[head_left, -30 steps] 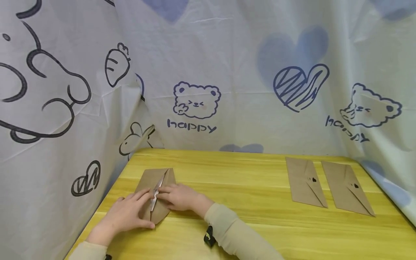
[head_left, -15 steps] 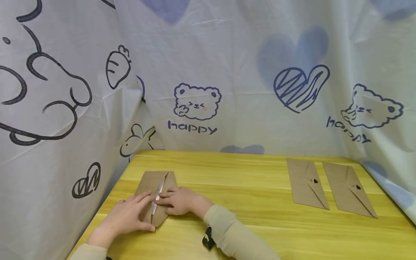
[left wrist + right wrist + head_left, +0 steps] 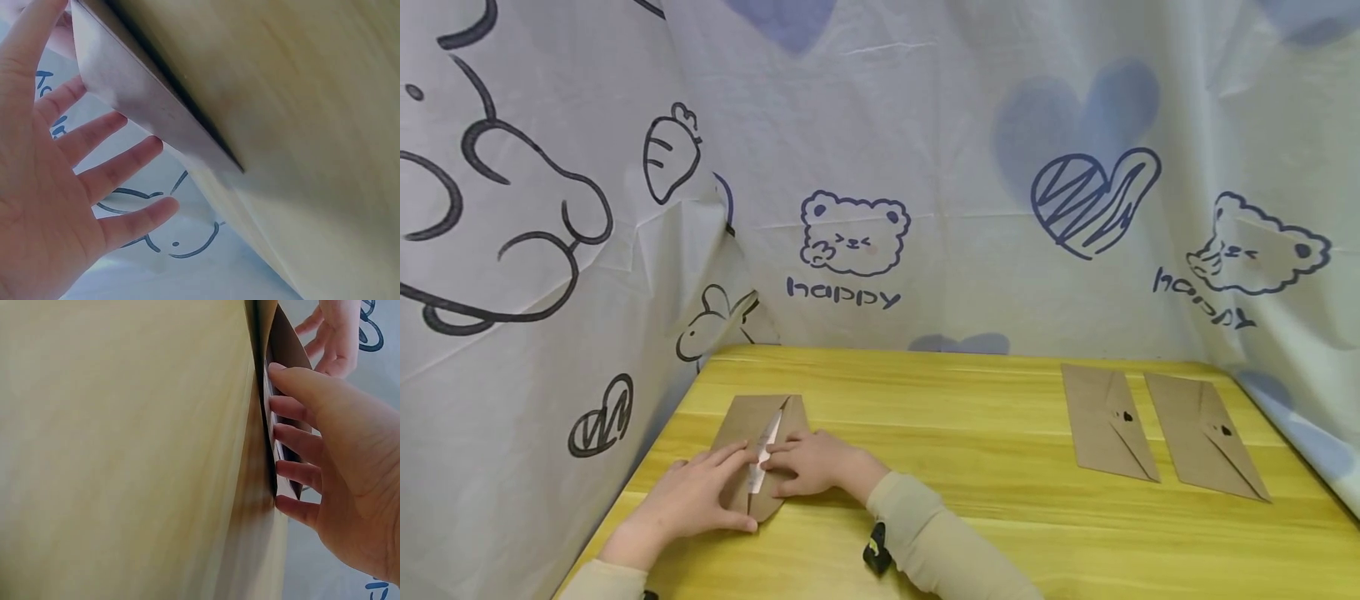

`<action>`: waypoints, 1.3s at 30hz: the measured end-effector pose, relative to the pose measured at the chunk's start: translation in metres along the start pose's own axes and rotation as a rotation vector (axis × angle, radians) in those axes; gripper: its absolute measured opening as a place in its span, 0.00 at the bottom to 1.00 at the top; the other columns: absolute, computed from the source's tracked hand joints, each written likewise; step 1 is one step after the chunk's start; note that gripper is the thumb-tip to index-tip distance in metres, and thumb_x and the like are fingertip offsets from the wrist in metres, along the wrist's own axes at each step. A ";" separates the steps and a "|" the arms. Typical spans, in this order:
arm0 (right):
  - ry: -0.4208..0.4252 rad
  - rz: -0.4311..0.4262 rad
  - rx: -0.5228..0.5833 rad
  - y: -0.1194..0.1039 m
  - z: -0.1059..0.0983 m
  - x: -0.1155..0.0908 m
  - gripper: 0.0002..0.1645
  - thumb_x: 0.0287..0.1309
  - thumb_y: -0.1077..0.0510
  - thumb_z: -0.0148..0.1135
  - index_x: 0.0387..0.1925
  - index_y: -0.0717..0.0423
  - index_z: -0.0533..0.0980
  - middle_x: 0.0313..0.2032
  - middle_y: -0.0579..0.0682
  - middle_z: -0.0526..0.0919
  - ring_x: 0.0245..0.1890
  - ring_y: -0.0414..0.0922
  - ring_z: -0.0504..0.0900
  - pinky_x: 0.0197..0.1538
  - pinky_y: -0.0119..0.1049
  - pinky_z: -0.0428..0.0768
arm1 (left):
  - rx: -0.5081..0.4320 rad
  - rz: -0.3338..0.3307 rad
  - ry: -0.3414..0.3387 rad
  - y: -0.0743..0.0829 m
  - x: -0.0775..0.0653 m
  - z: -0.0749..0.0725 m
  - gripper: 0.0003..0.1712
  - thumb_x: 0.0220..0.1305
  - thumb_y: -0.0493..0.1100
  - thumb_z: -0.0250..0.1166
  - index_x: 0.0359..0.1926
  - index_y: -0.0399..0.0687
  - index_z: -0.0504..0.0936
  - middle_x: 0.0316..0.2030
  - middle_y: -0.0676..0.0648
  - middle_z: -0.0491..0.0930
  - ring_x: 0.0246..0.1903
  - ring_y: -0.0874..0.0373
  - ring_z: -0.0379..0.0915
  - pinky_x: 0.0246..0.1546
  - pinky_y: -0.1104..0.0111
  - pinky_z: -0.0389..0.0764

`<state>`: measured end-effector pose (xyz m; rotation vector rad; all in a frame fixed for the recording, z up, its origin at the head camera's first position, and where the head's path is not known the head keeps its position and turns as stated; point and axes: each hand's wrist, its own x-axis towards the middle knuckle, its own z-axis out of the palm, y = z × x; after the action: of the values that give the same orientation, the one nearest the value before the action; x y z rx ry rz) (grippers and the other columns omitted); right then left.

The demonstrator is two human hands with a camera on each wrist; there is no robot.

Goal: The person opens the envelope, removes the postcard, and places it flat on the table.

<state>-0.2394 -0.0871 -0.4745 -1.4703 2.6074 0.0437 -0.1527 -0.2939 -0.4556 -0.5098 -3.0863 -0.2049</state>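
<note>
A brown paper envelope (image 3: 751, 410) lies at the left of the table, its opening parted along its length. White paper (image 3: 757, 478) shows in that gap. My left hand (image 3: 688, 498) rests on the envelope's left side, thumb at the near end. In the left wrist view its fingers are spread and fairly straight, several tips at the edge of the envelope (image 3: 134, 90). From the right, my right hand (image 3: 818, 463) touches the envelope beside the opening. The right wrist view has its fingers extended and apart, tips on the paper; what lies beneath them is partly hidden.
Two more brown envelopes lie side by side at the right of the yellow wood-grain table (image 3: 925, 417), the inner one (image 3: 1097, 425) and the outer one (image 3: 1198, 437), each with a small dark mark on its flap. A printed white curtain (image 3: 955, 275) borders the table.
The right hand has shifted slightly toward the near end of the envelope, and more of the white paper shows in the opening. The left hand has stayed almost where it was.
</note>
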 end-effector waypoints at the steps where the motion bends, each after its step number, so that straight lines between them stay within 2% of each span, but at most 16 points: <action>1: 0.001 -0.002 -0.004 0.000 0.000 0.000 0.31 0.66 0.32 0.47 0.69 0.29 0.64 0.72 0.34 0.63 0.72 0.44 0.62 0.68 0.47 0.69 | 0.000 -0.003 -0.003 0.000 0.000 0.000 0.61 0.34 0.84 0.63 0.68 0.57 0.69 0.68 0.43 0.68 0.60 0.34 0.70 0.50 0.33 0.70; 10: 0.009 0.000 -0.045 0.000 -0.003 -0.005 0.28 0.68 0.35 0.47 0.67 0.30 0.67 0.71 0.37 0.65 0.73 0.45 0.60 0.70 0.48 0.66 | -0.007 -0.017 -0.017 0.001 0.000 -0.001 0.60 0.35 0.83 0.63 0.68 0.58 0.69 0.69 0.43 0.67 0.61 0.33 0.68 0.53 0.31 0.67; 17: 0.009 0.008 -0.092 -0.003 -0.004 -0.008 0.27 0.69 0.34 0.45 0.67 0.30 0.67 0.72 0.35 0.63 0.76 0.44 0.53 0.74 0.48 0.60 | -0.021 -0.011 -0.018 0.004 0.000 -0.002 0.59 0.35 0.82 0.64 0.67 0.58 0.70 0.68 0.44 0.68 0.61 0.35 0.69 0.51 0.32 0.69; 23: 0.008 0.018 -0.082 -0.005 -0.003 -0.009 0.29 0.69 0.34 0.45 0.68 0.31 0.65 0.71 0.35 0.64 0.75 0.43 0.57 0.74 0.46 0.59 | -0.031 -0.017 -0.037 0.004 0.001 -0.002 0.59 0.35 0.83 0.64 0.67 0.60 0.70 0.68 0.44 0.68 0.62 0.35 0.69 0.51 0.32 0.69; 31: -0.009 0.022 -0.149 -0.010 -0.001 -0.014 0.31 0.68 0.31 0.42 0.71 0.25 0.59 0.73 0.35 0.60 0.75 0.41 0.57 0.74 0.46 0.61 | -0.035 -0.015 -0.045 0.004 0.002 0.001 0.58 0.35 0.83 0.64 0.67 0.61 0.70 0.69 0.45 0.67 0.62 0.35 0.68 0.51 0.32 0.69; 39: -0.022 0.029 -0.101 -0.010 0.000 -0.021 0.31 0.68 0.30 0.42 0.70 0.22 0.59 0.73 0.33 0.60 0.75 0.41 0.55 0.74 0.50 0.60 | -0.042 -0.014 -0.038 0.006 0.002 0.000 0.57 0.34 0.80 0.67 0.66 0.61 0.70 0.69 0.44 0.67 0.63 0.34 0.68 0.51 0.31 0.68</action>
<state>-0.2198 -0.0747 -0.4709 -1.4544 2.6443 0.1964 -0.1521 -0.2875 -0.4550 -0.4993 -3.1296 -0.2630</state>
